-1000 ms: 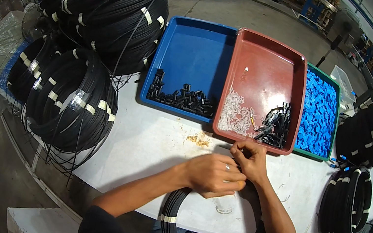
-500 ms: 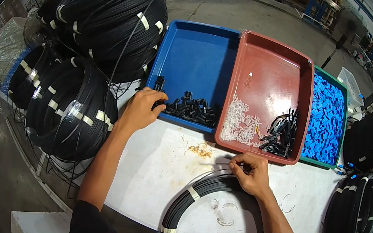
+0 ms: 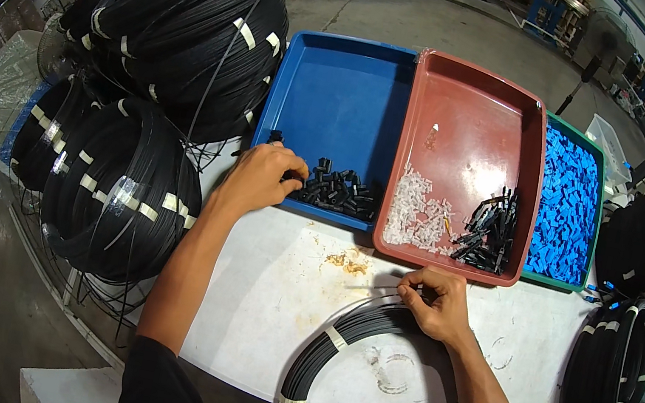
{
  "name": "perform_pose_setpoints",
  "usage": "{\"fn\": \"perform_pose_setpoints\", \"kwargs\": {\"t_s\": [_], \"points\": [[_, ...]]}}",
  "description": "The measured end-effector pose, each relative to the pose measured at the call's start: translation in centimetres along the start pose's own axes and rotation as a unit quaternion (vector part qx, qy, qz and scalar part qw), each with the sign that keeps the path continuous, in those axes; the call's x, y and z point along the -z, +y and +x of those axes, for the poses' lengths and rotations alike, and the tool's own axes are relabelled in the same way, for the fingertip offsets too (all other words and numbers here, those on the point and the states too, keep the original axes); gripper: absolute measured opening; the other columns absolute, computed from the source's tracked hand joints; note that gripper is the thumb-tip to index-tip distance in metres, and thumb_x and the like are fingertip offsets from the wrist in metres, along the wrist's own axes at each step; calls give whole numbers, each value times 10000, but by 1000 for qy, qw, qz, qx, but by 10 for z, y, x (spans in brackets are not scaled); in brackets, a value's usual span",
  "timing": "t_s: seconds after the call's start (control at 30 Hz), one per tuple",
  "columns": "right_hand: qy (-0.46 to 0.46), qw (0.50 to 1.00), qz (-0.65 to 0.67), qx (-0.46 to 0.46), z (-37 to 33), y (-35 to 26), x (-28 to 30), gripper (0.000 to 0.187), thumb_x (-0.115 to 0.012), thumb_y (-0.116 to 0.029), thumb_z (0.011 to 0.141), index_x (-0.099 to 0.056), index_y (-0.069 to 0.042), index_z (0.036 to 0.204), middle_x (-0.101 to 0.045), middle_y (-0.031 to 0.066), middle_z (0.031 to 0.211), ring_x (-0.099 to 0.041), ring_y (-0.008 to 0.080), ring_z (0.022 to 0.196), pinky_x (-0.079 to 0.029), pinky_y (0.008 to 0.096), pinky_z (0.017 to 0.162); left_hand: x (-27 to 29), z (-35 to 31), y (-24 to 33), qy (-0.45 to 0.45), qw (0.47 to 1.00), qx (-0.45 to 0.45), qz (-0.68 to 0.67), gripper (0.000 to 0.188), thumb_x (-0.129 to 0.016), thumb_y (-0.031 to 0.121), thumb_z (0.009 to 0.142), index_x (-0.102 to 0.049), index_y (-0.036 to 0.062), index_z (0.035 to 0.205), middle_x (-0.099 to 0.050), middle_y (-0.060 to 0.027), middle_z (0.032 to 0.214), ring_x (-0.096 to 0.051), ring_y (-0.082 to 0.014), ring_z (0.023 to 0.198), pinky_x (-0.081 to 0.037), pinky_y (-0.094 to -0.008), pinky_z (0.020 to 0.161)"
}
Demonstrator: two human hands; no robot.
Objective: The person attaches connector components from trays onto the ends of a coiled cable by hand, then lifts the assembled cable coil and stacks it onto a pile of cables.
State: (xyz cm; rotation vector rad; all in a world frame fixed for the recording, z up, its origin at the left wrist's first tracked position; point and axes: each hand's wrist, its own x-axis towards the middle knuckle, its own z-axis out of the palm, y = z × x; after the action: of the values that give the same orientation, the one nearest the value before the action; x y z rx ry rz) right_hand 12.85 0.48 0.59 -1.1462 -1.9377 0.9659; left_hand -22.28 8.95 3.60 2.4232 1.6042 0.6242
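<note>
My left hand [image 3: 262,178] reaches over the near left edge of the blue tray [image 3: 342,88]. Its fingers are bent together among small black cylindrical parts [image 3: 341,192]; what lies between the fingertips is hidden. On the white table, my right hand [image 3: 439,300] pinches the thin end of a black cable [image 3: 376,287]. That end comes off a coil of black cable [image 3: 307,363] bound with pale tape, which rests partly over the table's front edge below my right hand.
A red tray [image 3: 475,116] holds small clear pieces [image 3: 415,214] and black slender pieces [image 3: 489,235]. Beside it, a green tray [image 3: 595,224] is full of blue pieces [image 3: 563,205]. Large cable coils [image 3: 188,31] stand at left, smaller coils [image 3: 613,365] at right.
My left hand has shifted right along the blue tray, further over the black parts, and its fingers have curled in. The right hand keeps its pinch on the cable end.
</note>
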Motion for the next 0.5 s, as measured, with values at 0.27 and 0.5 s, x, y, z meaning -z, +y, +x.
{"fn": "perform_pose_setpoints", "kwargs": {"t_s": [0.27, 0.5], "points": [[-5, 1000, -9, 15, 0, 1, -2, 105, -748, -76, 807, -761, 4, 874, -710, 111, 759, -624, 168, 610, -476, 306, 574, -14, 2, -12, 82, 994, -15, 64, 162, -772, 29, 808, -783, 28, 970, -751, -106, 904, -683, -287, 869, -540, -408, 819], [-5, 1000, -3, 4, -1, 0, -1, 108, -751, -84, 803, -759, 4, 865, -713, 115, 768, -644, 190, 632, -484, 316, 596, -6, 5, -10, 62, 996, -50, 40, 160, -786, 56, 802, -788, 36, 961, -752, -95, 919, -678, -270, 873, -535, -398, 823]]}}
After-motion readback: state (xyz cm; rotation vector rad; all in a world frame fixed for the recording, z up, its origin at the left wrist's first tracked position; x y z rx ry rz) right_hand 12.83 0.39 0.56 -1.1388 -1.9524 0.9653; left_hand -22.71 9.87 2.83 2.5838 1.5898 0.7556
